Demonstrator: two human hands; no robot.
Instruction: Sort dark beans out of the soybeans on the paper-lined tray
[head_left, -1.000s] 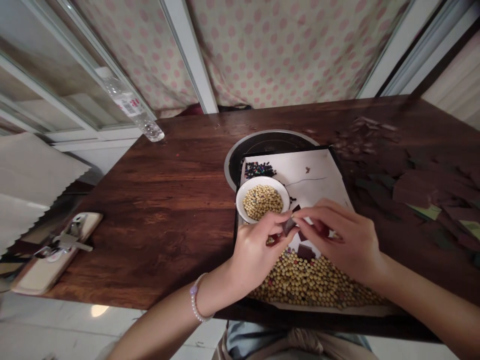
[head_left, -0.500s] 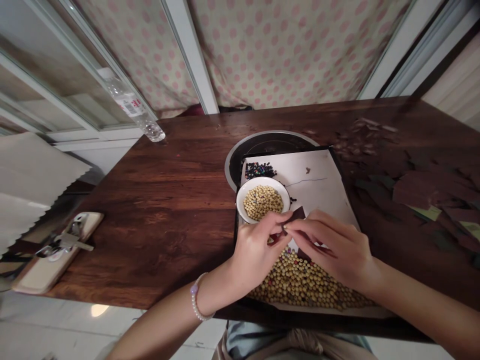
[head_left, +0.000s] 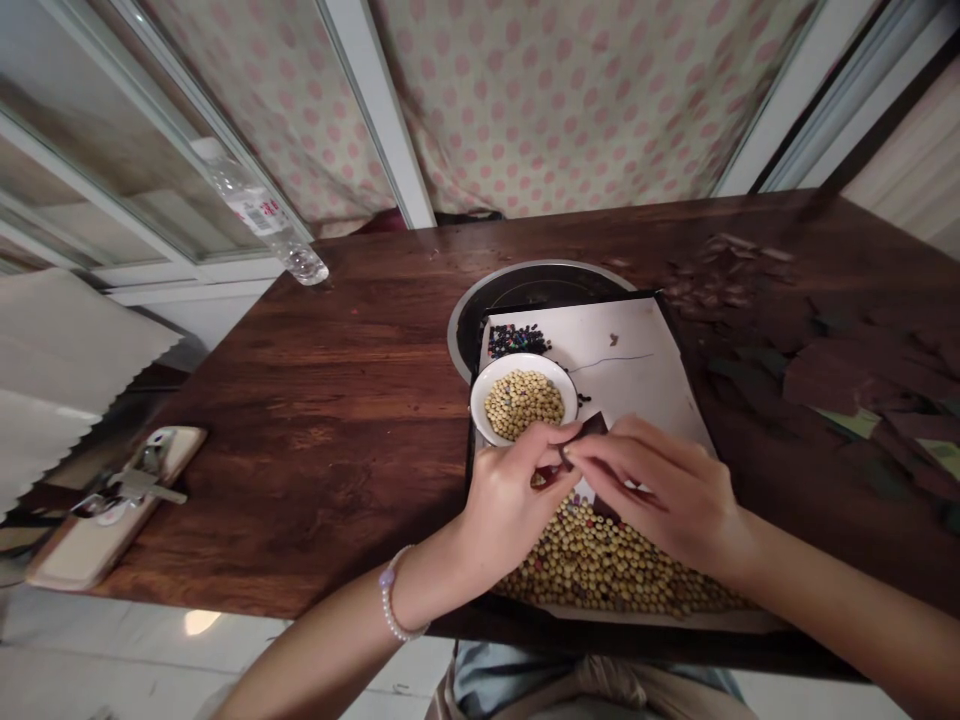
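Note:
My left hand (head_left: 502, 495) and my right hand (head_left: 671, 490) meet fingertip to fingertip over the near part of a white-lined tray (head_left: 634, 385). Both are closed in a pinch. A piece of dark brown sandpaper (head_left: 594, 424) shows between them, partly behind the right fingers. A tiny pale spot, perhaps a bead, sits at the joined fingertips; the fingers hide most of it. Below the hands lies a heap of tan round beads (head_left: 600, 560). Just beyond the left hand, a white bowl (head_left: 480, 412) holds more tan beads.
Small black beads (head_left: 517, 340) lie in the tray's far left corner. Under that end is a round dark plate (head_left: 540, 285). Brown sheets and scraps (head_left: 840, 375) cover the right side. A plastic bottle (head_left: 262, 215) and a board with metal tools (head_left: 135, 485) are left.
Both hands keep the same pinch at nearly the same spot. The whole view has shifted very slightly; nothing else has visibly moved.

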